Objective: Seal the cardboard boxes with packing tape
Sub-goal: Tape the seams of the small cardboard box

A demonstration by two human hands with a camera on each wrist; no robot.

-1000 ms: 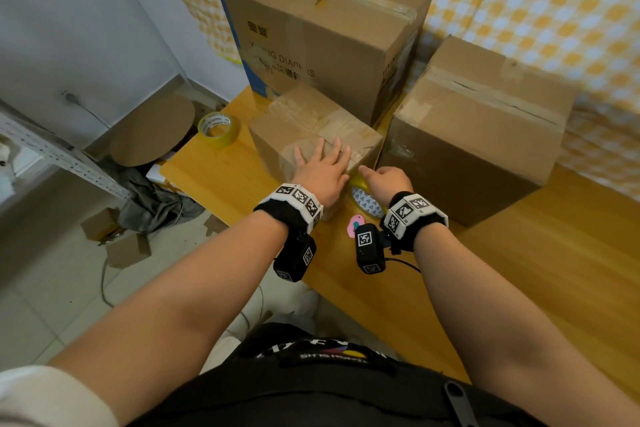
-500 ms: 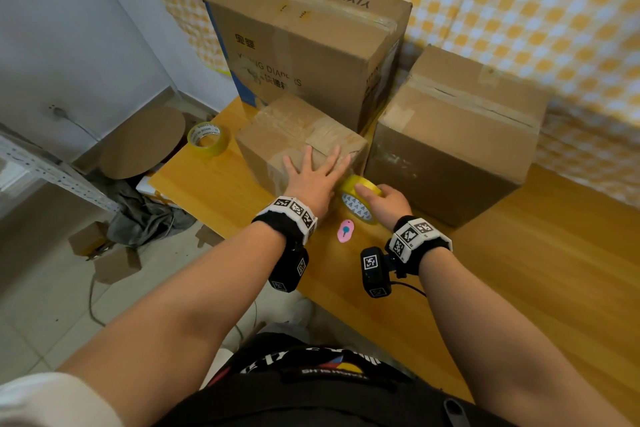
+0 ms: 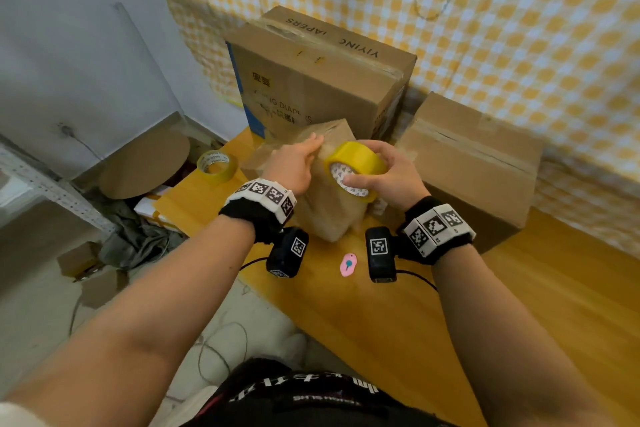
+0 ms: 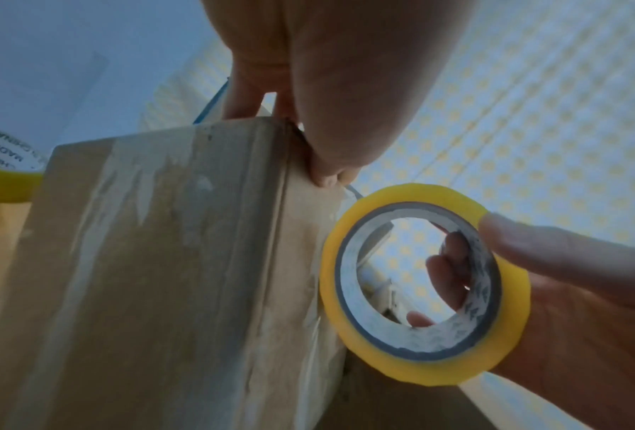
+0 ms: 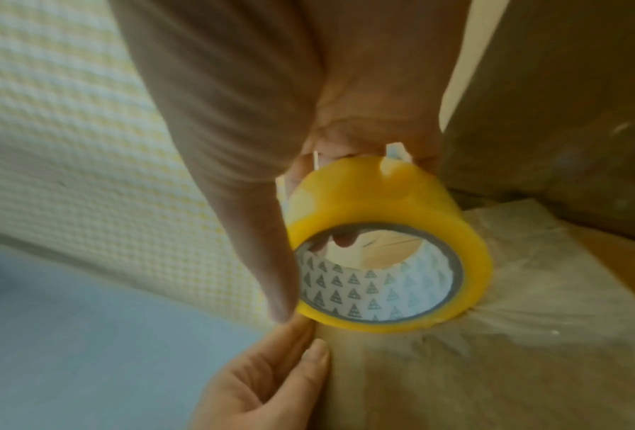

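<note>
A small cardboard box (image 3: 332, 218), covered in old clear tape, stands tilted up on end on the wooden table (image 3: 519, 305). My left hand (image 3: 306, 158) grips its top edge, fingers over the far side and thumb (image 4: 331, 151) on the near face. My right hand (image 3: 377, 166) holds a yellow tape roll (image 3: 349, 158) against the box's upper right side, thumb across the roll's open end. In the left wrist view the tape roll (image 4: 422, 285) sits beside the box (image 4: 161, 276). From the right wrist, the tape roll (image 5: 389, 261) touches the box (image 5: 492, 349).
A large printed box (image 3: 318, 80) stands behind, and a medium box (image 3: 474, 163) to the right. A second tape roll (image 3: 216, 165) lies near the table's left corner. A pink cutter (image 3: 348, 264) lies in front of the small box. Clutter covers the floor at left.
My right hand has lifted the tape roll off the table up to the box's top. My left hand went from flat on the box to gripping it, and the box now stands tilted up.
</note>
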